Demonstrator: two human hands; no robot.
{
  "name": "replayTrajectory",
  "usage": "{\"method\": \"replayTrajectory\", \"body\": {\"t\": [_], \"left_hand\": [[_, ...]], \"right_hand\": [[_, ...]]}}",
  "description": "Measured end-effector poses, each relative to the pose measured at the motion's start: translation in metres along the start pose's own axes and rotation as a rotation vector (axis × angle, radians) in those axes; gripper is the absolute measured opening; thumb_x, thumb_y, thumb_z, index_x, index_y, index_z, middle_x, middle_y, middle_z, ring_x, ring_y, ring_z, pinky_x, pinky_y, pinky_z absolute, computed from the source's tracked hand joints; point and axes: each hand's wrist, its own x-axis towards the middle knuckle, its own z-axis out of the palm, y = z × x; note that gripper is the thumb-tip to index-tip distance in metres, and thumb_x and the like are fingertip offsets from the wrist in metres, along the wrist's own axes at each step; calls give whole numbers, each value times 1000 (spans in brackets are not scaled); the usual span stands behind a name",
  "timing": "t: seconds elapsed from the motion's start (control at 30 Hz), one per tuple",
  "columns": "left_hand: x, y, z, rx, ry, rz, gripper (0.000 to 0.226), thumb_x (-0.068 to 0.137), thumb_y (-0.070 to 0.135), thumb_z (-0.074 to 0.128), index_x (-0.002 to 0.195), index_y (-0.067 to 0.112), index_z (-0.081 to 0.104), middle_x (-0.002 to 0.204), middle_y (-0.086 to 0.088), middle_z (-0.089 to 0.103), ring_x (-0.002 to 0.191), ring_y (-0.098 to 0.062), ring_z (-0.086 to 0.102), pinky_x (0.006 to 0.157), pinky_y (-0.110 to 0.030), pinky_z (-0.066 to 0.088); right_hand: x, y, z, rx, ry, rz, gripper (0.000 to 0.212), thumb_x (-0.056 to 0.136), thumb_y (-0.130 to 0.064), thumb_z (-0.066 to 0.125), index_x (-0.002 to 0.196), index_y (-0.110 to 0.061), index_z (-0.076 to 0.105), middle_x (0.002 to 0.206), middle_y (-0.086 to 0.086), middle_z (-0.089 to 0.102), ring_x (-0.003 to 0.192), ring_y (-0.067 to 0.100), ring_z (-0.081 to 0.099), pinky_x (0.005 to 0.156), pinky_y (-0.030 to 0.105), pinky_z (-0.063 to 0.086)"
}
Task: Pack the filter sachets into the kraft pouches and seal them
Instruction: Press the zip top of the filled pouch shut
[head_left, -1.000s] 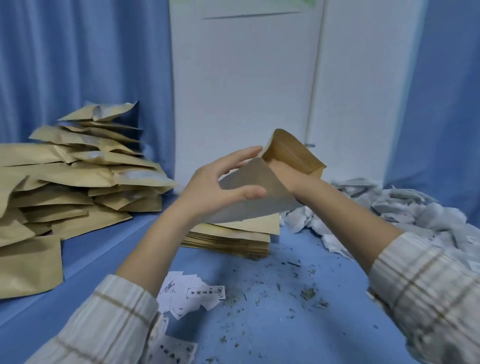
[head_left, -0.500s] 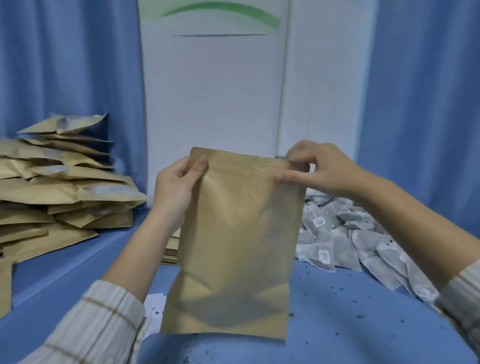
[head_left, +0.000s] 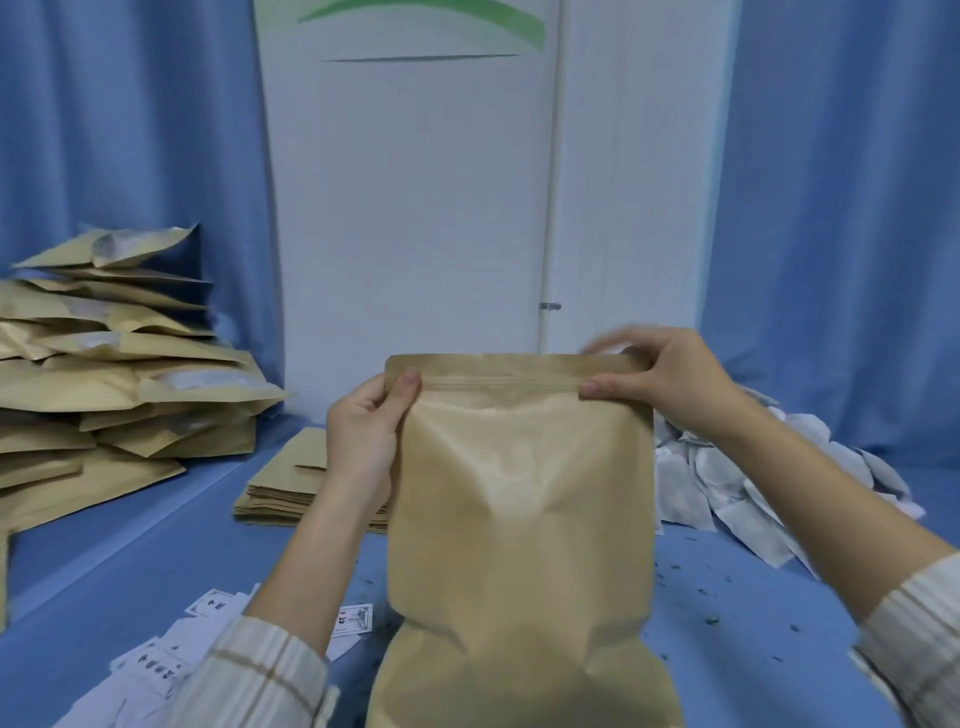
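Observation:
A kraft pouch stands upright in front of me, its base bulging on the blue table. My left hand pinches its top left corner, thumb on the zip strip. My right hand pinches the top right corner at the same strip. The pouch's mouth looks pressed flat along the top. Behind the pouch on the right lies a heap of white filter sachets.
A stack of flat kraft pouches lies behind my left hand. Filled pouches pile up at the left. White paper labels lie near the front edge. Dark crumbs dot the blue table. Blue curtains and a white door stand behind.
A second ago both hands held the pouch tilted and open-mouthed above the flat stack. It now stands upright, closer and larger, with both hands pinching the top corners.

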Motion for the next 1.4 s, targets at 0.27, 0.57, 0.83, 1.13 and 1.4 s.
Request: {"method": "replayTrajectory", "body": {"t": [0.27,0.57,0.83,1.13,1.4], "left_hand": [[-17,-8,23,94,-62,125,19,91,23,60,73,22,66,61,13,61,57,1,50,54,-13,39],[-25,0,22,10,-103,81,16,83,29,67,76,16,62,61,-3,62,56,-14,50,50,-21,39],[-31,-9,38,129,-14,207,26,88,33,63,66,24,55,43,10,35,46,-9,28,47,-23,24],[-32,-17,43,215,42,184,28,90,37,61,67,21,53,47,11,34,52,-7,32,50,-22,27],[-33,-14,45,162,52,205,26,90,31,61,67,22,53,46,11,38,52,-6,33,53,-21,30]], "right_hand": [[12,-31,22,-411,-266,-35,41,66,-53,76,103,-37,66,87,-26,63,84,-14,56,69,-2,39],[24,-44,35,-371,-299,-84,29,62,-41,82,64,-16,68,46,-10,49,45,1,42,43,12,30],[24,-60,36,-361,-297,-143,10,76,-35,74,70,-29,70,60,-17,64,60,-7,55,54,5,38],[24,-69,45,-688,-412,-185,42,80,-40,68,58,-14,43,54,0,39,54,14,36,54,32,29],[27,-68,37,-645,-353,-185,38,67,-47,78,55,-21,54,50,-6,43,52,8,40,49,18,28]]}}
